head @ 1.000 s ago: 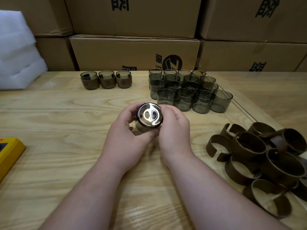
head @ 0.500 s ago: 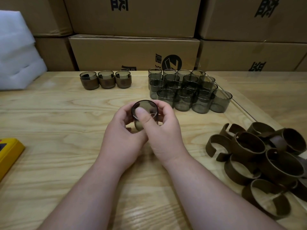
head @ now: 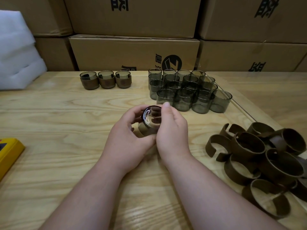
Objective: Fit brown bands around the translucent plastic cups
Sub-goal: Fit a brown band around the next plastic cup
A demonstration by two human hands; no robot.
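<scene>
Both my hands hold one translucent grey cup [head: 152, 116] above the middle of the wooden table, its base tilted up toward me. A brown band [head: 144, 130] sits around its lower part. My left hand [head: 128, 135] curls round the cup from the left. My right hand [head: 172, 130] grips it from the right, one finger raised over the rim. Three banded cups [head: 106, 79] stand in a row at the back. A cluster of several bare cups [head: 187, 92] stands behind my hands. A heap of loose brown bands [head: 265, 156] lies at the right.
Stacked cardboard boxes [head: 132, 52] wall off the back of the table [head: 49, 130]. White foam sheets [head: 16, 52] are piled at the back left. A yellow object [head: 8, 155] lies at the left edge. A clear sheet edge [head: 240, 110] runs under the cups and bands.
The cup has turned in my hands: its shiny base faced me, then my right thumb covered it, and now the base shows again tilted left. My right fingers have moved to the cup's right side.
</scene>
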